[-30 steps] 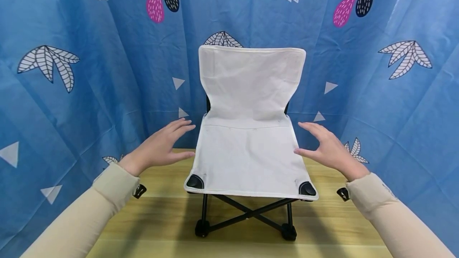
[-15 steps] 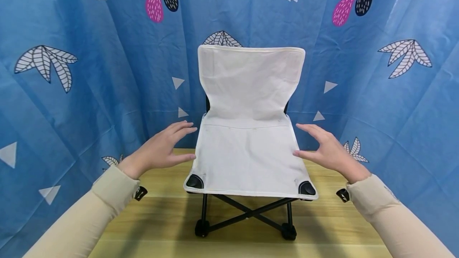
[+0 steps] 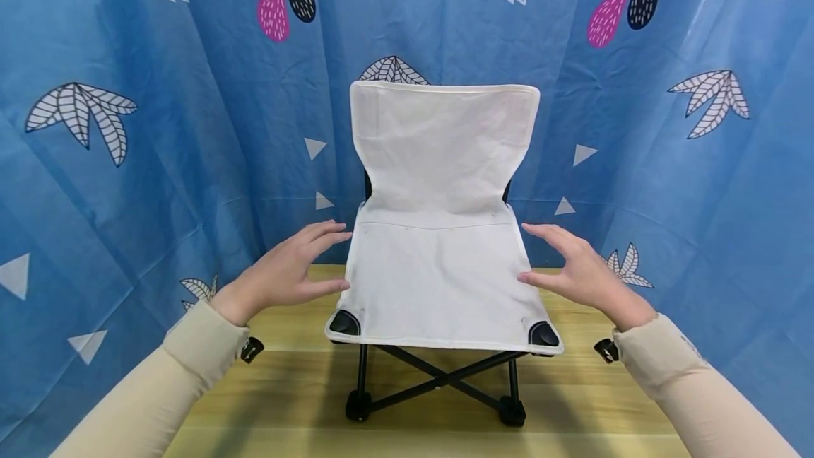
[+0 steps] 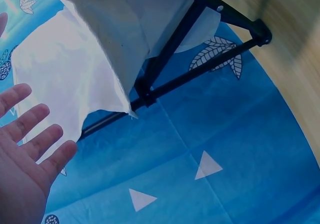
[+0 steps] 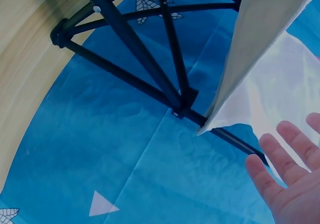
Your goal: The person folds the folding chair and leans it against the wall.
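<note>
A small folding chair (image 3: 439, 274) stands upright and unfolded in the middle of the head view, with white fabric over a black crossed-leg frame. My left hand (image 3: 286, 271) is beside the left edge of its seat, fingers extended and thumb apart. On the opposite side my right hand (image 3: 581, 271) mirrors it, palm facing the chair. Both hands hold nothing. In the left wrist view the spread left hand (image 4: 27, 154) is apart from the frame tubes (image 4: 180, 34). Likewise the right wrist view has the right hand (image 5: 290, 174) apart from the black tubes (image 5: 135, 44).
The chair's feet rest on a light wooden surface (image 3: 286, 401). A blue patterned curtain (image 3: 191, 126) hangs behind the chair and down both sides. Dark clips (image 3: 251, 350) show at the beige sleeve cuffs (image 3: 206, 345).
Both hands have drifted slightly lower and a little inward toward the seat edges. The chair stays where it was.
</note>
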`<state>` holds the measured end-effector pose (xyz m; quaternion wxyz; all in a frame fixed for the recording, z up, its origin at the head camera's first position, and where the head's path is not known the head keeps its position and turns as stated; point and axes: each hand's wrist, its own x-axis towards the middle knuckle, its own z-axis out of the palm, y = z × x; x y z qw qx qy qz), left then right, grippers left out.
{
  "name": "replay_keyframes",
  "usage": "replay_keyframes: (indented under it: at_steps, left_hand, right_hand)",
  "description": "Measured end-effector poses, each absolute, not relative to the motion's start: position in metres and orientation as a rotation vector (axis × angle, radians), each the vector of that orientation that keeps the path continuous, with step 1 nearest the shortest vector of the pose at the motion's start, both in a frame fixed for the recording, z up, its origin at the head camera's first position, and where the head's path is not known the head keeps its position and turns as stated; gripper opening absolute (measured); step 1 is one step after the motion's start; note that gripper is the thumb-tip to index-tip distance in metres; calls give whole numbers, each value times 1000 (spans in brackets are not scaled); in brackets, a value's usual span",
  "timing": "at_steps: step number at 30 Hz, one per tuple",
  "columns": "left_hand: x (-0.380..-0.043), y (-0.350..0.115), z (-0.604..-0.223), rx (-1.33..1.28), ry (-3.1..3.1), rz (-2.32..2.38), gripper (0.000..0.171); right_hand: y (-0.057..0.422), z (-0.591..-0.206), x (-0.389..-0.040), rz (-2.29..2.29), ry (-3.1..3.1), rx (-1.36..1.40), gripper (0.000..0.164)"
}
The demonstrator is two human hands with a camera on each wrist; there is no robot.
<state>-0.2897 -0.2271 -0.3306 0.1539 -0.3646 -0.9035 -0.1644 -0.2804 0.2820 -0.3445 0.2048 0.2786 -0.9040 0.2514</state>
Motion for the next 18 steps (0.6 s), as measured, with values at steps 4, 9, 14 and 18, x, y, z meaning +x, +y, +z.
replay_keyframes:
  at_steps: [4, 9, 14, 18]
  left_hand:
    - [-288, -226, -333, -1053, -2585, -465, 79]
    - [-286, -225, -334, -1075, -2561, -464, 77]
    - [-283, -224, -334, -1096, -2551, -478, 76]
    - [-281, -224, -334, -1109, -2545, -486, 75]
  right_hand:
    - [281, -346, -279, 696, -2521, 782, 84]
    - [281, -348, -276, 694, -2487, 816, 82]
    - [281, -349, -273, 682, -2454, 847, 81]
    - [282, -351, -271, 678, -2447, 863, 82]
